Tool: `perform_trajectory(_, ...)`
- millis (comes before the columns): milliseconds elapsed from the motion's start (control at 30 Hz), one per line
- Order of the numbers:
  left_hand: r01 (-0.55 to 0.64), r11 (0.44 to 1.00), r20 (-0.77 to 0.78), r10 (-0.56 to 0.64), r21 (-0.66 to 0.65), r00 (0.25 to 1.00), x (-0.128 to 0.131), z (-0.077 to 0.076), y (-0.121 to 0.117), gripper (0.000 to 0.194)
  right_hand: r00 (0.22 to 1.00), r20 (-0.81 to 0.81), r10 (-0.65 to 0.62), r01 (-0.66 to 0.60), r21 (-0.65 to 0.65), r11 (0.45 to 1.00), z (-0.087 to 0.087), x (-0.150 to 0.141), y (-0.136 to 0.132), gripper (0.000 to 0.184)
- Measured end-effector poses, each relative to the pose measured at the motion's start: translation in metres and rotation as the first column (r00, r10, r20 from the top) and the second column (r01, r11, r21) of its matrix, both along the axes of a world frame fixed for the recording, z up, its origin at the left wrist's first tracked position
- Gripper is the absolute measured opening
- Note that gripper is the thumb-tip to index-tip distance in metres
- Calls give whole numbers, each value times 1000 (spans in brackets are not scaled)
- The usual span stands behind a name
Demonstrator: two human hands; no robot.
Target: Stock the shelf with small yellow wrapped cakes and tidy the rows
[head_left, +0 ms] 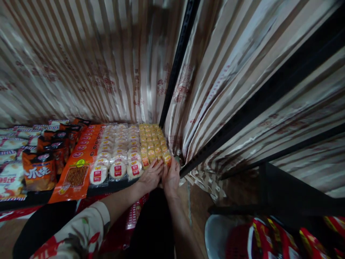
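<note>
Rows of small yellow wrapped snack packets (151, 139) fill the right end of a low shelf. At their front edge my left hand (151, 176) has its fingers bent against the front packets. Close beside it, my right hand (170, 176) closes around the corner packet (167, 159), thumb and fingers at its sides. The two hands nearly touch, and my fingers partly cover the front packets. Left of the yellow packets lie rows of round pale cakes in clear wrappers (118, 169) with red labels.
Further left are an orange snack bag (77, 172), black-and-orange bags (40, 171) and white bags (10, 180). Striped curtain cloth (107, 72) hangs behind. A dark metal post (176, 61) rises at the shelf corner. At lower right stand a pale basin (215, 230) and red packages (265, 237).
</note>
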State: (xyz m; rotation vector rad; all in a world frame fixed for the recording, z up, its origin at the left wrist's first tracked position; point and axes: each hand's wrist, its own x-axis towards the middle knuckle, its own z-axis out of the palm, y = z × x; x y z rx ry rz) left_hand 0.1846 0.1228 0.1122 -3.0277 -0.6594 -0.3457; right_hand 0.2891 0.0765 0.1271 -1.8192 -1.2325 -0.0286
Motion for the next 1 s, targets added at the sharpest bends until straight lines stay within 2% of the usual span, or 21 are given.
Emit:
perform_trajectory(167, -11, 999, -34, 9, -44, 999, 8, 7, 2, 39, 1000, -9, 9, -9, 23, 1000, -3, 8, 11, 44)
perform_trajectory(433, 11, 1000, 36, -12, 21, 999, -6, -6, 6, 40, 999, -28, -18, 18, 33, 999, -11, 10, 20, 46)
perform_trajectory(633, 9, 999, 55, -11, 43, 998, -7, -2, 6, 35, 990, 121, -65, 60, 47, 997, -13, 7, 25, 38)
perform_trajectory(1000, -13, 997, 34, 11, 76, 999, -4, -10, 4, 40, 979, 159, -131, 122, 63, 990, -17, 9, 29, 23)
